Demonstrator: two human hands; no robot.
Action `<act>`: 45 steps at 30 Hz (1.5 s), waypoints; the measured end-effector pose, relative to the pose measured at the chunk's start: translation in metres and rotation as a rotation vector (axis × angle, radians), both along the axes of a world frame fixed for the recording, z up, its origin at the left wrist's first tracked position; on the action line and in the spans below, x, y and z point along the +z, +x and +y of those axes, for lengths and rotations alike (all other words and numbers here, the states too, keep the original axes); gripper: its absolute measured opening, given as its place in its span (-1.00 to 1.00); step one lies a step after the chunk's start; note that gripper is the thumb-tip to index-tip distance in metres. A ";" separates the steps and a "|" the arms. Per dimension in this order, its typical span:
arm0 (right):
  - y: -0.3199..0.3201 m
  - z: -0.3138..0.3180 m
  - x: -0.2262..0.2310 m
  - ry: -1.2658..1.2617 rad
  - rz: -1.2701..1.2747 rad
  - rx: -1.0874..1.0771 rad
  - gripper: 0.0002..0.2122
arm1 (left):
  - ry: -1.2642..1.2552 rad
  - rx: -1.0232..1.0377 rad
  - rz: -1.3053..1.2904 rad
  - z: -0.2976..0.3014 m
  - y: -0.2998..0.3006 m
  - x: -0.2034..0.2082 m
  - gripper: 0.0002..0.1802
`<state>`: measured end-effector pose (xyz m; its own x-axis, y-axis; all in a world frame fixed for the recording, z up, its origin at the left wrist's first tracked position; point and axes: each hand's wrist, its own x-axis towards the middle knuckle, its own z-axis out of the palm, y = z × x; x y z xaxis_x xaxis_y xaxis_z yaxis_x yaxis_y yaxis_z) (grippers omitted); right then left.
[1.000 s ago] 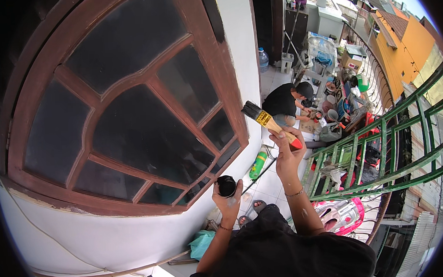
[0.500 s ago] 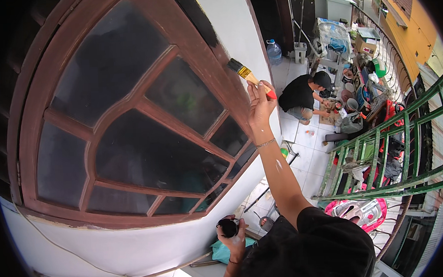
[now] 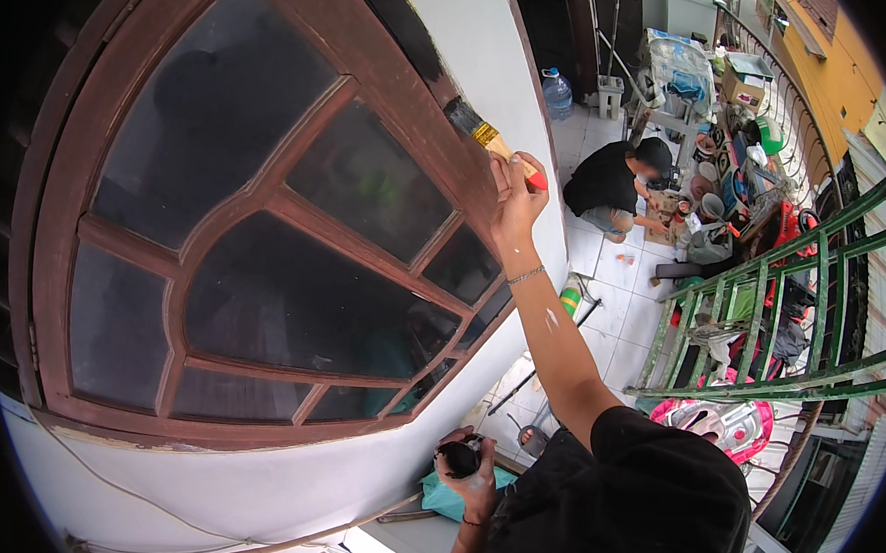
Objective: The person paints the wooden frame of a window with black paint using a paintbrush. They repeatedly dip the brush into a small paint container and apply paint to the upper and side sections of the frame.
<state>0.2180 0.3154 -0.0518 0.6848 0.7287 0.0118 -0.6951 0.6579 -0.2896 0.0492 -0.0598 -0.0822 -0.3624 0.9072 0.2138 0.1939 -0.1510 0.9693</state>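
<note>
My right hand (image 3: pixel 519 194) is raised and closed around a paintbrush (image 3: pixel 501 145) with a wooden handle tipped in red. Its dark bristles press against the outer edge of a brown wooden window frame (image 3: pixel 409 108), beside the white wall. Above the brush, a strip of black paint (image 3: pixel 405 28) runs along that edge. Lower down, my left hand (image 3: pixel 472 483) grips a small round container (image 3: pixel 463 459), black inside, with pale smears on the fingers. White specks of paint mark my right forearm.
A person (image 3: pixel 609 188) in a black shirt and cap crouches on the tiled floor (image 3: pixel 610 313) among buckets and clutter. A green metal ladder (image 3: pixel 766 330) stands at the right. A water bottle (image 3: pixel 558 95) sits near the doorway, and a cable (image 3: pixel 154 497) hangs along the lower wall.
The brush has shifted slightly left, and its bristles now lie against the frame's edge. My left hand still holds the container in about the same place. The whole view has tilted slightly.
</note>
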 end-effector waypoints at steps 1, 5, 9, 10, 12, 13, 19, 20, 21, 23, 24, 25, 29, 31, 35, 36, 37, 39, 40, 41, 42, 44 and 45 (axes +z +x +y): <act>-0.001 -0.002 -0.005 -0.016 0.006 0.004 -0.83 | -0.002 0.003 -0.008 0.000 0.000 -0.001 -0.59; 0.001 -0.015 -0.012 -0.025 0.008 -0.003 -0.83 | -0.035 0.017 0.009 -0.001 -0.001 -0.006 -0.59; 0.004 -0.018 0.026 0.075 -0.046 -0.042 -0.84 | -0.041 0.019 -0.018 -0.001 0.001 -0.003 -0.59; 0.004 -0.016 0.035 0.085 -0.060 -0.028 -0.85 | -0.046 0.028 -0.025 -0.001 0.001 -0.005 -0.59; 0.005 -0.005 0.037 0.089 -0.086 -0.046 -0.86 | -0.032 0.020 0.000 0.001 0.001 -0.008 -0.60; 0.004 -0.002 0.036 0.090 -0.099 -0.055 -0.86 | -0.018 0.008 0.032 0.001 0.001 -0.009 -0.60; -0.001 -0.013 -0.024 -0.087 -0.060 -0.028 -0.85 | -0.025 0.004 0.005 0.002 0.002 -0.016 -0.61; 0.000 -0.018 -0.026 -0.097 -0.037 -0.034 -0.85 | -0.030 0.011 -0.006 0.003 0.003 -0.017 -0.61; 0.001 -0.021 -0.026 -0.107 -0.015 -0.040 -0.85 | -0.018 0.004 0.020 0.003 0.002 -0.018 -0.61; 0.004 -0.019 -0.013 -0.039 -0.037 -0.052 -0.84 | 0.005 -0.005 0.073 0.003 0.000 -0.019 -0.61; 0.006 -0.019 0.004 0.002 -0.063 -0.054 -0.84 | -0.015 -0.002 0.059 0.003 0.000 -0.018 -0.61; 0.006 -0.018 0.019 0.044 -0.089 -0.056 -0.84 | -0.036 0.002 0.044 0.002 0.000 -0.018 -0.60; 0.003 -0.001 0.030 0.040 -0.118 -0.060 -0.84 | -0.038 0.004 0.050 0.003 0.001 -0.020 -0.60; 0.001 -0.002 0.011 -0.037 -0.108 -0.051 -0.84 | -0.014 -0.010 0.042 0.004 0.001 -0.021 -0.59; 0.005 -0.019 -0.027 -0.196 -0.103 -0.105 -0.85 | 0.021 -0.006 0.018 0.006 0.004 -0.019 -0.60; 0.009 -0.024 -0.031 -0.219 -0.131 -0.142 -0.85 | 0.024 -0.004 0.053 0.007 0.004 -0.018 -0.60; 0.010 -0.026 -0.033 -0.241 -0.159 -0.178 -0.85 | 0.026 -0.002 0.088 0.007 0.003 -0.016 -0.60; 0.010 -0.034 -0.016 -0.350 -0.321 -0.241 -0.86 | 0.002 0.015 0.079 0.005 0.004 -0.015 -0.61; 0.011 -0.033 -0.010 -0.436 -0.446 -0.264 -0.87 | -0.021 0.027 0.036 0.004 0.005 -0.015 -0.61; 0.013 -0.029 -0.003 -0.521 -0.571 -0.293 -0.88 | -0.042 0.033 -0.007 0.004 0.006 -0.015 -0.61; 0.011 -0.022 0.007 -0.564 -0.668 -0.427 -0.90 | -0.028 0.025 0.018 0.005 0.007 -0.014 -0.61; 0.007 -0.013 0.030 -0.575 -0.768 -0.448 -0.90 | 0.005 0.018 0.070 0.007 0.007 -0.010 -0.61; 0.003 -0.012 0.045 -0.581 -0.819 -0.453 -0.90 | 0.013 0.023 0.047 0.008 0.008 -0.011 -0.61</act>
